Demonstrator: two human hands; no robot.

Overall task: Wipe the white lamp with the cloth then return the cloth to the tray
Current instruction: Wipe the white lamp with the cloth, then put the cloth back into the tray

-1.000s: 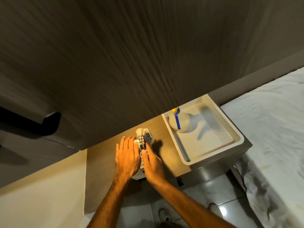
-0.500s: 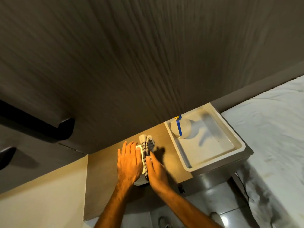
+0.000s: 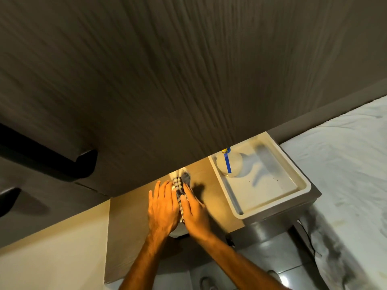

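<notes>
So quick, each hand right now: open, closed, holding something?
Left hand: open, flat against the lamp.
Right hand: open, pressing the cloth onto the lamp.

lamp (image 3: pixel 177 232): white, mostly hidden | cloth (image 3: pixel 181 188): striped, draped over lamp | tray (image 3: pixel 272 206): cream, right of lamp, apart

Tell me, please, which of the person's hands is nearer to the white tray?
The right. The right hand presses the striped cloth, with bare tabletop between it and the tray; the left hand lies flat on the cloth's other side, farther from the tray.
</notes>
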